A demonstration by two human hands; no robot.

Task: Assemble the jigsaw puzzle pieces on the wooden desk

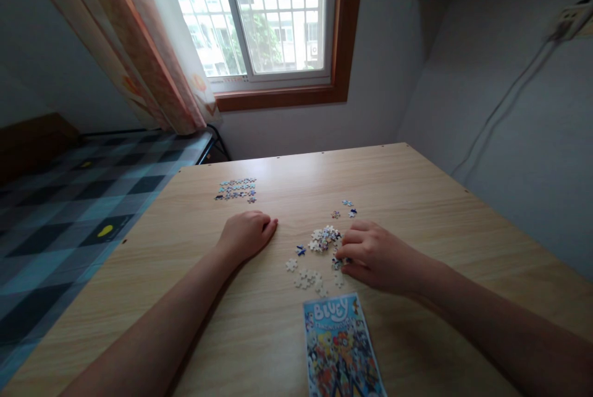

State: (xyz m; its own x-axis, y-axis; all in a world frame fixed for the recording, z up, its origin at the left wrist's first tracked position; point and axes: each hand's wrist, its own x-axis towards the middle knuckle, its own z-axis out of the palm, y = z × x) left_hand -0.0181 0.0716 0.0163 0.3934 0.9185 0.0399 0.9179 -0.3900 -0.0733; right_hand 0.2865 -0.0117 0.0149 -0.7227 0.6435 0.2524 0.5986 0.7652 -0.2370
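Observation:
My right hand (pixel 373 254) is at the right side of a small heap of jigsaw puzzle pieces (pixel 324 238). Its thumb and index finger close around a dark-patterned puzzle piece (pixel 337 263) low on the tabletop. My left hand (pixel 245 234) rests on the wood to the left of the heap, fingers curled in and touching no piece. Pale pieces (pixel 306 279) lie loose in front of the heap, and a blue piece (pixel 301 250) sits at its left. Beyond my right hand are a few separate pieces (pixel 347 203).
Several pieces are laid in rows (pixel 237 187) at the far left of the wooden table (pixel 296 168). A printed "Bluey" puzzle sheet (pixel 341 347) lies nearest me. A checked bed (pixel 139 184) borders the table's left side; a wall with a cable (pixel 498 104) stands right, a window (pixel 282 20) ahead.

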